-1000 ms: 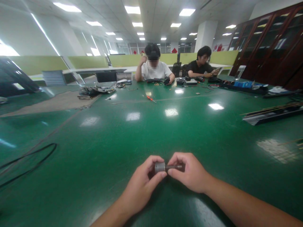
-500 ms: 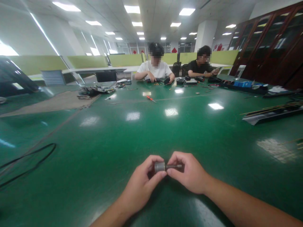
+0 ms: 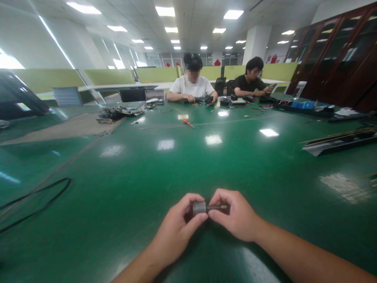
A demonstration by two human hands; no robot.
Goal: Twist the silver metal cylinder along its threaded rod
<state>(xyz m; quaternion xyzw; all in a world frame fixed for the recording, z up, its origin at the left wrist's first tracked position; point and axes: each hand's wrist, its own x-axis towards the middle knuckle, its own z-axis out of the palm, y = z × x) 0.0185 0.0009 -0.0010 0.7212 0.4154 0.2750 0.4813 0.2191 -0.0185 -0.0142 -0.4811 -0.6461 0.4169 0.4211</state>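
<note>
A small metal part lies crosswise between my hands, low in the middle of the head view. It has a thick grey cylinder [image 3: 199, 207] on its left and a thin dark threaded shaft [image 3: 216, 207] pointing right. My left hand [image 3: 179, 226] grips the cylinder between thumb and fingers. Thumb and forefinger of my right hand [image 3: 238, 216] close around the shaft near the cylinder, and the shaft's far end shows inside that hand's curl. The exact kind of part cannot be made out.
Across the green table [image 3: 182, 169] lies an orange-handled screwdriver [image 3: 187, 122]. A black cable loop [image 3: 59, 188] is at left, a dark metal channel [image 3: 338, 143] at right. Electronic parts [image 3: 118, 113] sit at the far left. Two people sit opposite, handling devices.
My hands and the metal part hold nearly the same place; the right fingers shift very slightly at the shaft. Opposite, the person in white has lowered a raised hand to the table.
</note>
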